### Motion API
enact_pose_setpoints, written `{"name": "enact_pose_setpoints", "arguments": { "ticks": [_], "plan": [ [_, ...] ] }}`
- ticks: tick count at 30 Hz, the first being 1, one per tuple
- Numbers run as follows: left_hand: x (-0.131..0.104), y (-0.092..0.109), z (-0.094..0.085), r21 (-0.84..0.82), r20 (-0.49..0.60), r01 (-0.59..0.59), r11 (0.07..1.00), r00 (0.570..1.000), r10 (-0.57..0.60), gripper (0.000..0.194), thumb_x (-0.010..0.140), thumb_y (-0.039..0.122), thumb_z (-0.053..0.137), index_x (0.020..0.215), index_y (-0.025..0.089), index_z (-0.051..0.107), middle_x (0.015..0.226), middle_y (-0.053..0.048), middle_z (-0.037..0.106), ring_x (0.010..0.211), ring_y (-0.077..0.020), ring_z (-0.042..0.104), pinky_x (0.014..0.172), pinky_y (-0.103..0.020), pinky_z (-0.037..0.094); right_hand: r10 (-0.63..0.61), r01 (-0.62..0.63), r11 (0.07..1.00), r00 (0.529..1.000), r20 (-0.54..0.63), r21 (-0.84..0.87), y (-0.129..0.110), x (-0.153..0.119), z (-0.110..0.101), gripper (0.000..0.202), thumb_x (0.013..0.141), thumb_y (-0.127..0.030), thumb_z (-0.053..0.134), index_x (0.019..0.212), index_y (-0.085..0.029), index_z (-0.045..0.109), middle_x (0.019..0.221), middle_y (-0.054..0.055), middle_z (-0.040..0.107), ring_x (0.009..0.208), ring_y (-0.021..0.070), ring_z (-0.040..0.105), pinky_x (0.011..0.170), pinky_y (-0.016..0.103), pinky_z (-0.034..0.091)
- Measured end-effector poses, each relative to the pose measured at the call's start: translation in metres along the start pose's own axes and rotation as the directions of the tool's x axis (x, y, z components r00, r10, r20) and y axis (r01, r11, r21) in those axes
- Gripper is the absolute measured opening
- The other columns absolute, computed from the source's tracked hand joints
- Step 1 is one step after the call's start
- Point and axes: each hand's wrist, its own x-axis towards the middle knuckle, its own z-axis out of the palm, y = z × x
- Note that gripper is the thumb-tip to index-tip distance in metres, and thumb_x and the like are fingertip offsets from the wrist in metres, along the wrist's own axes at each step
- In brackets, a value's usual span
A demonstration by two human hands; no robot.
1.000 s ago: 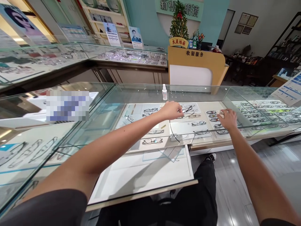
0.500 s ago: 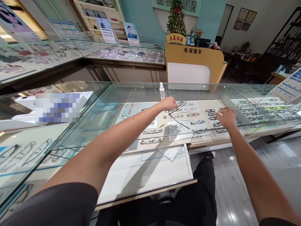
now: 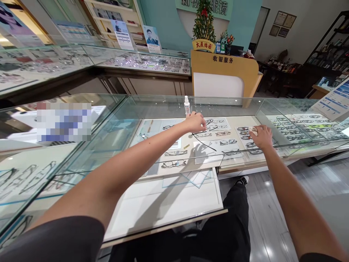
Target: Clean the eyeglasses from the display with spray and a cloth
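Over the glass display counter (image 3: 242, 103), my left hand (image 3: 195, 122) is closed on dark-framed glasses (image 3: 205, 142), one long temple hanging below the fingers. Just behind that hand stands a white spray bottle (image 3: 187, 105), upright on the glass. Farther right, my right hand (image 3: 262, 136) has curled fingers round a small pale cloth or similar item (image 3: 254, 131), too small to make out clearly. Rows of glasses (image 3: 174, 164) lie below the glass, some on white sheets.
An open white drawer (image 3: 163, 207) juts out in front of my body. On the left is a white box (image 3: 98, 111) on the glass; at right stands a tilted sign (image 3: 334, 100). A yellow cashier desk (image 3: 225, 65) with a plant (image 3: 204, 25) is beyond the counter.
My left hand has turned and shifted slightly, and the glasses in it now show less of their frame, with the temple lower left. The right hand has barely moved.
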Motion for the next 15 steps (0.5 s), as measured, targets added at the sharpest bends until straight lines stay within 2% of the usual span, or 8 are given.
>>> {"name": "enact_pose_setpoints", "arguments": {
  "ticks": [4,8,10,12,15],
  "plan": [
    [-0.023,0.010,0.009,0.037,-0.035,-0.079,0.996,0.996,0.080,0.026,0.097,0.039,0.065,0.095,0.024,0.085,0.163,-0.009,0.055,0.156,-0.0388,0.035,0.128,-0.061,0.026,-0.022,0.023,0.999,0.999,-0.030,0.023,0.002,0.001,0.003,0.048,0.094,-0.050,0.056,0.128,-0.022,0.076,0.142,0.018,0.063,0.134,0.0433,0.049,0.114,0.063,0.044],
    [-0.045,0.015,0.024,0.072,-0.130,-0.198,0.977,0.970,0.206,0.025,0.096,0.036,0.064,0.088,0.023,0.084,0.159,-0.009,0.061,0.153,-0.0392,0.038,0.124,-0.064,0.030,-0.004,0.004,1.000,1.000,-0.018,-0.011,0.003,0.002,0.004,0.051,0.095,-0.049,0.056,0.132,-0.020,0.075,0.144,0.019,0.061,0.135,0.0433,0.049,0.115,0.062,0.044],
    [-0.051,0.016,0.030,0.081,-0.201,-0.213,0.974,0.953,0.226,0.026,0.095,0.032,0.063,0.083,0.022,0.084,0.155,-0.010,0.064,0.151,-0.0395,0.041,0.122,-0.065,0.032,-0.007,0.007,1.000,1.000,-0.018,-0.016,0.003,0.002,0.004,0.050,0.095,-0.048,0.057,0.132,-0.020,0.075,0.144,0.019,0.062,0.134,0.0434,0.049,0.114,0.063,0.045],
    [-0.051,0.015,0.033,0.040,-0.264,-0.149,0.988,0.952,0.154,0.025,0.093,0.028,0.063,0.078,0.022,0.083,0.151,-0.011,0.067,0.149,-0.0403,0.042,0.121,-0.065,0.033,-0.019,0.019,1.000,0.999,-0.026,0.003,0.004,0.002,0.005,0.049,0.094,-0.048,0.057,0.131,-0.020,0.075,0.143,0.019,0.062,0.133,0.0438,0.050,0.114,0.064,0.045],
    [-0.042,0.009,0.029,-0.135,-0.306,0.066,0.989,0.946,-0.105,0.021,0.088,0.026,0.068,0.072,0.022,0.081,0.144,-0.010,0.071,0.144,-0.0422,0.046,0.118,-0.065,0.036,-0.022,0.023,0.999,0.999,-0.028,0.027,0.003,0.002,0.004,0.049,0.094,-0.049,0.056,0.129,-0.020,0.075,0.143,0.019,0.062,0.134,0.0439,0.049,0.114,0.064,0.045]
  ]
}}
